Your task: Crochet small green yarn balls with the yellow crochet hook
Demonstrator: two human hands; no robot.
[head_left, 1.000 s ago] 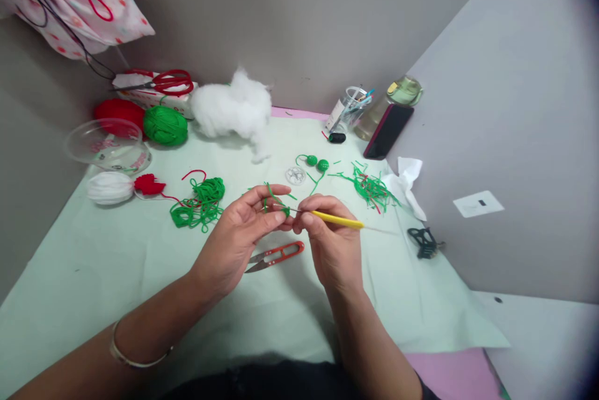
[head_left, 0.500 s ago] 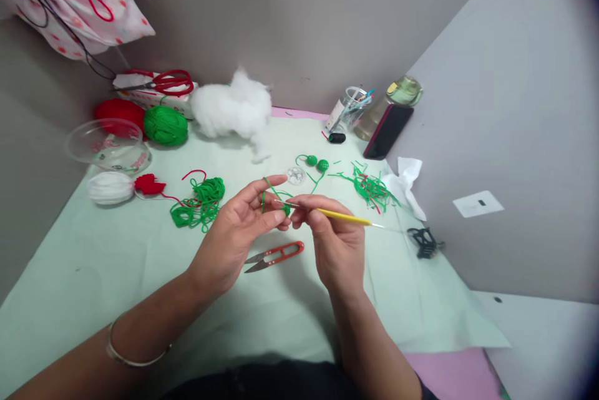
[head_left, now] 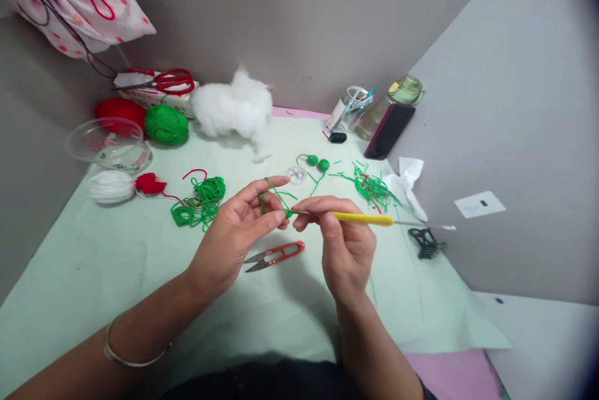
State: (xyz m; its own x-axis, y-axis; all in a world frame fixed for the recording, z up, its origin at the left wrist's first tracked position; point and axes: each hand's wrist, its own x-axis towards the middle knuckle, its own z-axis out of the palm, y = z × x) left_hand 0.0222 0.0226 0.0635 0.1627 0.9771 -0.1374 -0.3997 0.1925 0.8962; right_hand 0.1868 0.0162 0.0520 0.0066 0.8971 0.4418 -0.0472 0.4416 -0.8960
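Observation:
My left hand point(head_left: 234, 228) pinches a small green crochet piece point(head_left: 289, 214) between thumb and fingers, and green yarn loops over its raised index finger. From the right, my right hand point(head_left: 344, 241) grips a crochet hook with a yellow handle point(head_left: 362, 218). The hook's tip meets the green piece, and the fingertips partly hide that spot. Below the hands lie thread snips with an orange handle point(head_left: 283, 253). A tangle of green yarn point(head_left: 201, 203) rests left of my left hand. Two green crocheted balls point(head_left: 323, 165) with yarn tails lie just beyond the hands.
At the back left are a green yarn ball point(head_left: 166, 125), a clear plastic tub point(head_left: 121, 153), red scissors point(head_left: 174, 82) and white stuffing point(head_left: 231, 107). Yarn scraps point(head_left: 372, 190), a phone point(head_left: 390, 131), a bottle point(head_left: 405, 91) and a black claw clip point(head_left: 425, 243) are on the right.
My right hand has shifted slightly right with the hook, which now lies more level, its far end reaching further right. My left hand has barely moved.

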